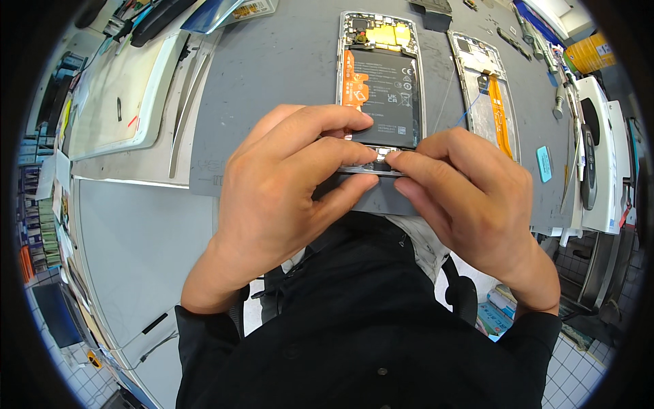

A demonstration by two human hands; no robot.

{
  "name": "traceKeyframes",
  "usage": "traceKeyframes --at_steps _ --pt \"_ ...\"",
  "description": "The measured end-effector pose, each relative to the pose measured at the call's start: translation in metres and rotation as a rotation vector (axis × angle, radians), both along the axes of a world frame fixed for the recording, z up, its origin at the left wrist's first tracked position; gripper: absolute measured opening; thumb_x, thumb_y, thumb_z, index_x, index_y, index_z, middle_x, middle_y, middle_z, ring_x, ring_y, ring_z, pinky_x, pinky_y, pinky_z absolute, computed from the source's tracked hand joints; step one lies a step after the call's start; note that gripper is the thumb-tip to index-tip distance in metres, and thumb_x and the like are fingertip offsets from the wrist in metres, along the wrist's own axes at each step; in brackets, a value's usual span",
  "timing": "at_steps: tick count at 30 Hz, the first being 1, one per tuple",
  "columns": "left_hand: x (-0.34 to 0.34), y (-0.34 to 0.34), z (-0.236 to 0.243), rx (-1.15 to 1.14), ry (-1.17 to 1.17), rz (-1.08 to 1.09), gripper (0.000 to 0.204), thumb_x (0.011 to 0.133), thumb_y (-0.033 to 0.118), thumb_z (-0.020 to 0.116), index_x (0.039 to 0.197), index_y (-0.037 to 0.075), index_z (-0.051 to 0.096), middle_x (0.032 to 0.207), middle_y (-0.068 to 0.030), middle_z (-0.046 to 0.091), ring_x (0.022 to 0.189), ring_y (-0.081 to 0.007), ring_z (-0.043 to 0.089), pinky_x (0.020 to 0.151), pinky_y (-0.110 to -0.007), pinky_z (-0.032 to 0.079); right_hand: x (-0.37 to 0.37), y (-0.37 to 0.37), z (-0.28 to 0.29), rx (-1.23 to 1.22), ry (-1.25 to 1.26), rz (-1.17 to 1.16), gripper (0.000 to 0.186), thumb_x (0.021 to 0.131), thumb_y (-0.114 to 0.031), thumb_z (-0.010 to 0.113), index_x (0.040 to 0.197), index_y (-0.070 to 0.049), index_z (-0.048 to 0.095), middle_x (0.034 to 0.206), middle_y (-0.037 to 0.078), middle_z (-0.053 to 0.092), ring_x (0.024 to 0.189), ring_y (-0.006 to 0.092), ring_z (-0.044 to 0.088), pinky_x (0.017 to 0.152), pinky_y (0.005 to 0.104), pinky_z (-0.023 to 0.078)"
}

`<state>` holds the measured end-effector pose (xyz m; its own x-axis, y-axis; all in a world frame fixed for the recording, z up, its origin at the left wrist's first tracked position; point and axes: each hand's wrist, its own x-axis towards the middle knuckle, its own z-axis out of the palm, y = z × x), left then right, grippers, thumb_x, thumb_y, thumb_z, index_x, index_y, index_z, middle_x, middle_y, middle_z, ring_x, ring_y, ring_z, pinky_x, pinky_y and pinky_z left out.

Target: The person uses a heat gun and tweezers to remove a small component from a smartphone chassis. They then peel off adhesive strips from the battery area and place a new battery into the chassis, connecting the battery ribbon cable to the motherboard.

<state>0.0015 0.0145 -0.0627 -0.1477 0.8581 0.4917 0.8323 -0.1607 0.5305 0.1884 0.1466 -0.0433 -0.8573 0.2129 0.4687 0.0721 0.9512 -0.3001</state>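
Note:
An opened phone (417, 82) lies on the grey mat, its battery (388, 95) and yellow-covered circuit board (390, 35) bare. Both of my hands meet at its lower end. My left hand (279, 163) has its thumb against the bottom edge and its index fingertip on the inside, with another finger over the battery's lower left. From the right, my right hand (470, 184) presses its index fingertip beside a small silvery part (383, 155), thumb at the bottom edge. Fingertips partly hide that part, so I cannot tell whether it is seated.
Right of the phone lies a second phone frame (507, 102) with an orange flex cable (499, 116). Beyond it are a light-blue piece (543, 164), a dark-handled tool (589, 163) and several screwdrivers. A white-edged tray (153, 102) and metal tweezers (189, 112) are at left.

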Motion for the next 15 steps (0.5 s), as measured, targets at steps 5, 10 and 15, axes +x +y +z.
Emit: traceKeyframes --at_steps 5,10,15 --pt "-0.0014 0.0008 0.0003 0.008 0.004 -0.005 0.031 0.066 0.002 0.091 0.094 0.008 0.079 0.116 -0.0049 0.076 0.095 -0.0207 0.068 0.081 -0.031 0.057 0.0022 0.0023 -0.0019 -0.002 0.02 -0.004 0.033 0.074 -0.004 0.087 0.105 -0.006 0.076 0.086 0.006 0.066 0.067 0.0215 0.064 0.055 0.0331 0.049" --pt "-0.0019 0.0014 0.0011 0.0 -0.007 -0.016 0.03 0.067 0.003 0.091 0.094 0.008 0.08 0.116 -0.0045 0.076 0.093 -0.02 0.067 0.08 -0.031 0.056 0.0028 0.0017 0.0002 0.016 0.002 -0.032 0.033 0.074 -0.006 0.088 0.105 -0.006 0.076 0.084 0.006 0.065 0.067 0.0217 0.064 0.055 0.0332 0.049" --pt "-0.0025 0.0021 0.0015 -0.007 -0.015 -0.026 0.029 0.067 0.004 0.091 0.094 0.008 0.08 0.116 -0.0042 0.076 0.093 -0.0199 0.067 0.08 -0.031 0.056 0.0027 0.0007 0.0012 0.024 -0.005 -0.04 0.032 0.075 -0.006 0.088 0.105 -0.006 0.076 0.084 0.006 0.065 0.067 0.0218 0.064 0.055 0.0335 0.049"
